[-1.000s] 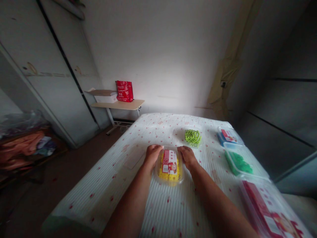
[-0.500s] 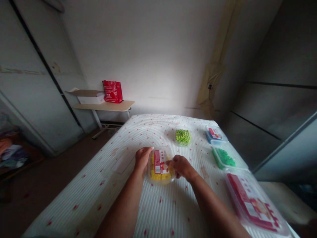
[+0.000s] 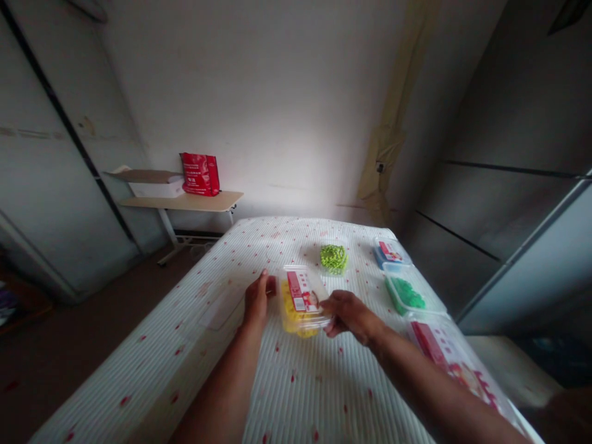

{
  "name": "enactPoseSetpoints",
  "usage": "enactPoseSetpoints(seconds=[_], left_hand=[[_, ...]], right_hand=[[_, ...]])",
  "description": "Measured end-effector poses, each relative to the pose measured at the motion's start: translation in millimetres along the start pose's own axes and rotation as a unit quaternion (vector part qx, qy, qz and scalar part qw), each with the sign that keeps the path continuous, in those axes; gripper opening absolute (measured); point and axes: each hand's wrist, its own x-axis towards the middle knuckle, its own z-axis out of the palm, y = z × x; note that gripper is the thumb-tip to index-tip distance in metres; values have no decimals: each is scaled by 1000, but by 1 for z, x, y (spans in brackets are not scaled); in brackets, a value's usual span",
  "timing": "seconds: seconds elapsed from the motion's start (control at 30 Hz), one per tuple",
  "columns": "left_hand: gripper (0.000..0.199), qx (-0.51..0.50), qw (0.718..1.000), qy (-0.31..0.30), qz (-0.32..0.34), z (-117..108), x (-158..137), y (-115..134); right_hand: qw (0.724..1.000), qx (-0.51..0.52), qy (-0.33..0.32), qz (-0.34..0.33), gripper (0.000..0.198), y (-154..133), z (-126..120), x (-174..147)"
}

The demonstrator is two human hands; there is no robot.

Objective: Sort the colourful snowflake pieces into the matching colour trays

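A clear plastic container (image 3: 303, 317) with yellow pieces inside and a red-and-white label on its lid lies tilted between my hands. My right hand (image 3: 350, 314) pinches its right front corner, thumb and fingers closed on the edge. Close to the left side of the container, my left hand (image 3: 259, 297) has its thumb and fingers apart, with a narrow gap to the plastic. Beyond them stands a clear tub of light-green pieces (image 3: 333, 259). A transparent lid (image 3: 223, 308) lies flat to the left of my left hand.
Along the right side of the patterned bedspread (image 3: 296, 382) sit a blue container (image 3: 390, 253), a green one (image 3: 406, 293) and a large pink-red one (image 3: 456, 357). A small table (image 3: 198, 202) with a red bag (image 3: 200, 174) and a white box (image 3: 157, 187) stands at the back left.
The container's right side has come up in my right hand, so it now tilts. My left hand has come off its edge to the left. The whole view has shifted slightly.
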Motion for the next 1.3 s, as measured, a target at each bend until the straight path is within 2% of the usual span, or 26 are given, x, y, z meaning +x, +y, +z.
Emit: enactPoseSetpoints(seconds=[0.07, 0.17, 0.27, 0.33, 0.4, 0.6, 0.77, 0.9, 1.0, 1.17, 1.3], left_hand=[[49, 22, 1000, 10, 4, 1, 3, -4], [45, 100, 995, -11, 16, 8, 4, -6], [39, 149, 988, -50, 9, 23, 4, -4], [35, 187, 979, -77, 2, 39, 7, -2], [32, 231, 968, -97, -3, 59, 15, -1], [38, 374, 920, -110, -25, 121, 47, -17], [27, 439, 889, -131, -31, 144, 59, -36], [18, 439, 887, -142, -35, 147, 60, -40], [16, 421, 894, -147, -40, 140, 56, -36], [11, 386, 908, -160, -41, 111, 45, -25], [10, 365, 910, -186, -60, 86, 34, -17]], right_hand=[[999, 10, 8, -34, 17, -19, -22, -3], [994, -1, 77, -75, 15, -47, -63, 7], [981, -25, 177, -74, 11, -71, -104, 34], [967, -37, 247, -48, 8, -81, -127, 59], [958, -44, 282, -34, 10, -87, -143, 84], [942, -58, 329, 4, 26, -79, -166, 148], [937, -70, 340, 37, 26, -74, -174, 174], [934, -90, 342, 45, 26, -73, -180, 180], [931, -123, 340, 57, 27, -66, -184, 182], [920, -228, 303, 98, 26, -55, -187, 182], [889, -354, 269, 109, 24, -57, -187, 179]])
